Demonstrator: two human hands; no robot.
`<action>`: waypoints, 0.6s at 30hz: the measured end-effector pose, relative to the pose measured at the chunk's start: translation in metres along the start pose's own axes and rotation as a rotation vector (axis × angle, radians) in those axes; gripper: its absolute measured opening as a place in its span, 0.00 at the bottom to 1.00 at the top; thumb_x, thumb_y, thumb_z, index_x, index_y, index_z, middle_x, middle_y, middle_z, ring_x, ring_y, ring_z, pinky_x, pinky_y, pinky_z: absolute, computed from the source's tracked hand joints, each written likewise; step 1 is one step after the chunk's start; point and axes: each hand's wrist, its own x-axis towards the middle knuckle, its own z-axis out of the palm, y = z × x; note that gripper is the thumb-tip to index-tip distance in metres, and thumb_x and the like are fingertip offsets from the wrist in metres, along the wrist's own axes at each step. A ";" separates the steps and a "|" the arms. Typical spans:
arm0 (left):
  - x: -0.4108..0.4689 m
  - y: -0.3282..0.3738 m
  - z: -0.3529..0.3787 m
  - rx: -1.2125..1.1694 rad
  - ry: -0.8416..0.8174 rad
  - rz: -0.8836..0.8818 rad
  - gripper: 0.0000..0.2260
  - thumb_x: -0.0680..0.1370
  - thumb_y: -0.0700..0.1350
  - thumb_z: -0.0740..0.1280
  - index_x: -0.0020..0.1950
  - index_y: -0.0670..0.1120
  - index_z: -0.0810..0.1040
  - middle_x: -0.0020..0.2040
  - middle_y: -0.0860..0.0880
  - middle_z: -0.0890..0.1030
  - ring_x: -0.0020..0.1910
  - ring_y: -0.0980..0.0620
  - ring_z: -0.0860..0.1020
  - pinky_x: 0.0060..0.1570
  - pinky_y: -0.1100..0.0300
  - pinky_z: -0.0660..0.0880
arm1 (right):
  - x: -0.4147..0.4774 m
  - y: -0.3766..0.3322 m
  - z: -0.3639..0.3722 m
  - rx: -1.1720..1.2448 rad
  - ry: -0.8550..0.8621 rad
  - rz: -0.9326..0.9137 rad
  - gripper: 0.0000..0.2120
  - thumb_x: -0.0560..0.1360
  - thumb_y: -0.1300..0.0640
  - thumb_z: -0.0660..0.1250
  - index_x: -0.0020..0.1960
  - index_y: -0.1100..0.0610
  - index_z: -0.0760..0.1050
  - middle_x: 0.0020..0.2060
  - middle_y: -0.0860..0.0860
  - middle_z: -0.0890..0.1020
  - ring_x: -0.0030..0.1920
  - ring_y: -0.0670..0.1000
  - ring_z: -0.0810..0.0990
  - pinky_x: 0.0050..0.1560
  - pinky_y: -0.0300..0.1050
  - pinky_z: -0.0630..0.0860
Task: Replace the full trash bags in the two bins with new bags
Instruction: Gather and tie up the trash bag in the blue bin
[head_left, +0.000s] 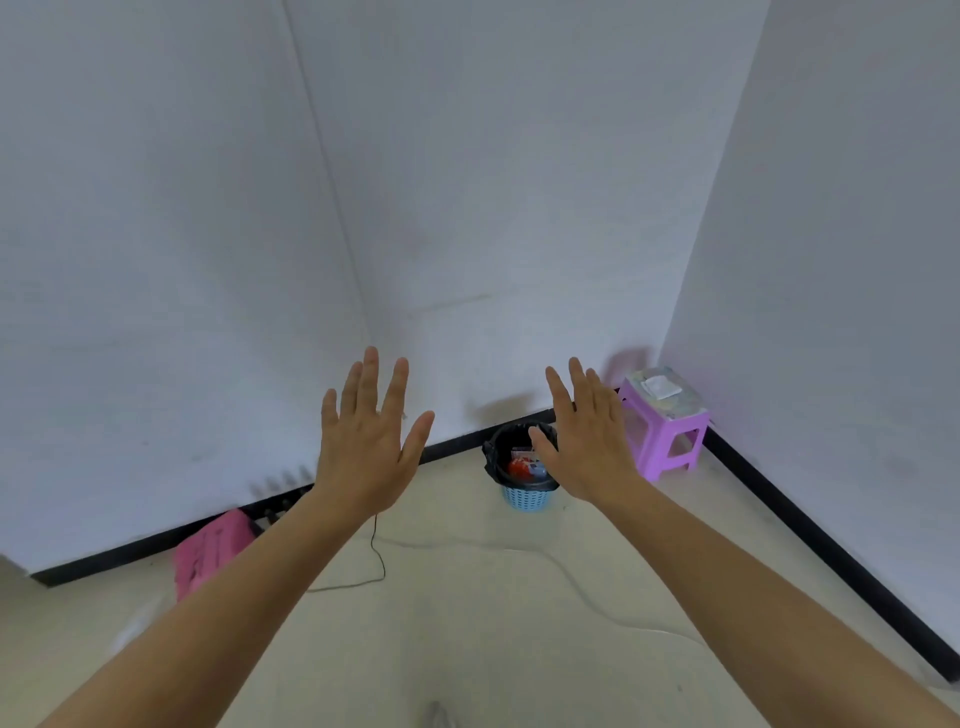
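A small blue woven bin (525, 500) stands on the floor against the far wall, lined with a black trash bag (501, 452) that holds red and white rubbish. My right hand (587, 436) is stretched out in front of me, fingers apart and holding nothing, and it covers the bin's right side in the picture. My left hand (369, 441) is held up the same way to the left, spread and holding nothing. A pink object (210, 553), perhaps a second bin, lies by the wall at lower left, partly behind my left forearm.
A purple plastic stool (667, 431) with folded white items on top sits in the right corner. A thin black cable (382, 564) and a white cable (587, 592) trail across the pale floor. White walls with black skirting close the space.
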 end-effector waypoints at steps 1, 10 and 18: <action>0.024 -0.010 0.013 -0.007 -0.011 -0.001 0.33 0.79 0.65 0.39 0.81 0.51 0.44 0.81 0.45 0.40 0.80 0.45 0.44 0.76 0.41 0.48 | 0.023 0.001 0.012 -0.009 -0.003 0.010 0.37 0.81 0.41 0.57 0.82 0.55 0.45 0.81 0.59 0.45 0.80 0.62 0.46 0.78 0.59 0.45; 0.233 -0.041 0.106 -0.066 -0.139 0.131 0.33 0.79 0.66 0.38 0.80 0.52 0.40 0.80 0.44 0.38 0.80 0.43 0.45 0.76 0.41 0.48 | 0.185 0.040 0.068 -0.056 -0.069 0.203 0.37 0.81 0.40 0.55 0.82 0.54 0.44 0.81 0.59 0.47 0.80 0.63 0.48 0.78 0.60 0.48; 0.337 -0.001 0.231 -0.153 -0.333 0.192 0.32 0.81 0.65 0.43 0.81 0.51 0.44 0.81 0.44 0.43 0.79 0.42 0.50 0.76 0.42 0.51 | 0.239 0.149 0.127 -0.014 -0.090 0.414 0.36 0.78 0.45 0.65 0.79 0.58 0.56 0.78 0.63 0.59 0.76 0.66 0.61 0.74 0.64 0.60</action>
